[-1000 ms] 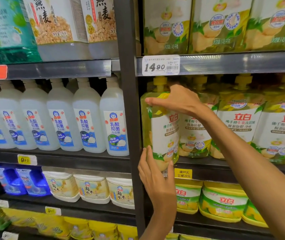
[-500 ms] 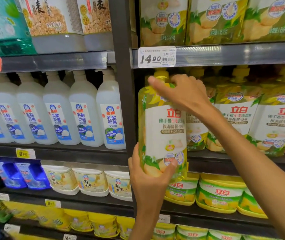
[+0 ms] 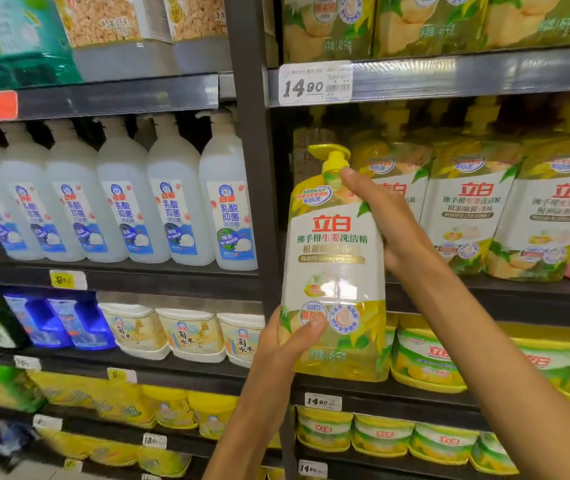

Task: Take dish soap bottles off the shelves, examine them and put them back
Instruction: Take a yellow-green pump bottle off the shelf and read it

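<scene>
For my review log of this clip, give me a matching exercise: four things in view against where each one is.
1 yellow bottle
2 left hand
3 right hand
4 white bottles

A standing on the left shelf
B gripping the bottle's lower part
C held in front of the shelves
D holding the bottle's upper side, fingertip near the pump

Pairs: 1-C, 2-B, 3-D, 4-A

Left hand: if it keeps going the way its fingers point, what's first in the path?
The left hand points up and right, already gripping the base of the yellow soap bottle, so that bottle is first. Behind it, probably shelved yellow bottles; depth unclear.
</scene>
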`<state>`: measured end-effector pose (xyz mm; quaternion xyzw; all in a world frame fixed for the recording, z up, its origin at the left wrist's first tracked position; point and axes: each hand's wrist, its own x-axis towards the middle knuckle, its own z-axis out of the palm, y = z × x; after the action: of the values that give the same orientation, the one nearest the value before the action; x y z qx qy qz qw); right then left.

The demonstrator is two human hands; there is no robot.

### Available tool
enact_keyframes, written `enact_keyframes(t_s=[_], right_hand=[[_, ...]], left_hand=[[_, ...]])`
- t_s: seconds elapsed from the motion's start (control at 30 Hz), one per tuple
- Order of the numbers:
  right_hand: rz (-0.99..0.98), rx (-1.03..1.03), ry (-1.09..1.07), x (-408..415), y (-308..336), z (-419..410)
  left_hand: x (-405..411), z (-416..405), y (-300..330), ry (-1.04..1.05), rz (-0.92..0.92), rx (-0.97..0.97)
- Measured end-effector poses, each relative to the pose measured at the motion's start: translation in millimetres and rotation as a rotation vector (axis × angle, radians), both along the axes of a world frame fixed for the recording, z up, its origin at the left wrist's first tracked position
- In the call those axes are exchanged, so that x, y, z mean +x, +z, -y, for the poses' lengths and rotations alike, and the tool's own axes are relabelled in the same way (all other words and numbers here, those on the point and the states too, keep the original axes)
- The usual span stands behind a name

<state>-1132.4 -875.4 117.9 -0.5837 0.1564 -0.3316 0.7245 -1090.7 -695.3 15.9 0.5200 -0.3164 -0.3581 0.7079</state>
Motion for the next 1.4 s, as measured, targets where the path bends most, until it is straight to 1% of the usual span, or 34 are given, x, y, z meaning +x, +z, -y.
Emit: enact_keyframes(t_s=[0.07, 0.13, 0.23, 0.33, 0.43, 0.57, 0.7, 0.8, 0.9, 0.97, 1.03, 1.13, 1.2, 1.33, 1.4], right_hand=[[0.011, -0.011, -0.026, -1, -2, -3], [-0.003, -0.037, -0.031, -4, -4, -5], [-0.015, -0.050, -0.014, -10, -5, -8], [0.047, -0.028, -0.038, -18, -8, -11], [0.101, -0.018, 0.003, -28, -16, -13], [0.146, -0.049, 0.082, -41, -24, -20], [0.213, -0.025, 0.060, -44, -25, -29], [0.253, 0.046, 0.023, -42, -22, -34], [0.189, 0.048, 0.020, -41, -13, -31], [0.111, -0.007, 0.052, -41, -6, -27], [0.015, -0.072, 0.072, -42, -1, -22], [-0.094, -0.101, 0.112, -43, -3, -17], [-0.153, -0.104, 0.118, -42, -10, -18], [-0.130, 0.056, 0.177, -42, -20, -19], [-0.120, 0.051, 0.212, -42, -23, -17]], left_hand=[[1, 1, 1, -0.063, -0.051, 0.044], [2, 4, 3, -0.083, -0.107, 0.076], [-3, 9, 1, -0.086, -0.121, 0.086], [-5, 9, -4, -0.028, -0.053, 0.032], [-1, 5, -2, 0.042, 0.035, -0.060], [-3, 2, 3, 0.083, 0.160, -0.116], [-5, -2, 8, 0.063, 0.196, -0.093], [-3, -5, 12, 0.000, 0.192, -0.013], [-3, -9, 24, -0.107, 0.141, 0.080], [-4, -10, 28, -0.155, 0.083, 0.095], [-7, -12, 31, -0.185, 0.010, 0.078], [-13, -17, 36, -0.233, -0.096, 0.019], [-14, -21, 40, -0.222, -0.181, -0.010], [-16, -28, 48, -0.249, -0.220, -0.029], [-17, -31, 51, -0.259, -0.215, -0.033]])
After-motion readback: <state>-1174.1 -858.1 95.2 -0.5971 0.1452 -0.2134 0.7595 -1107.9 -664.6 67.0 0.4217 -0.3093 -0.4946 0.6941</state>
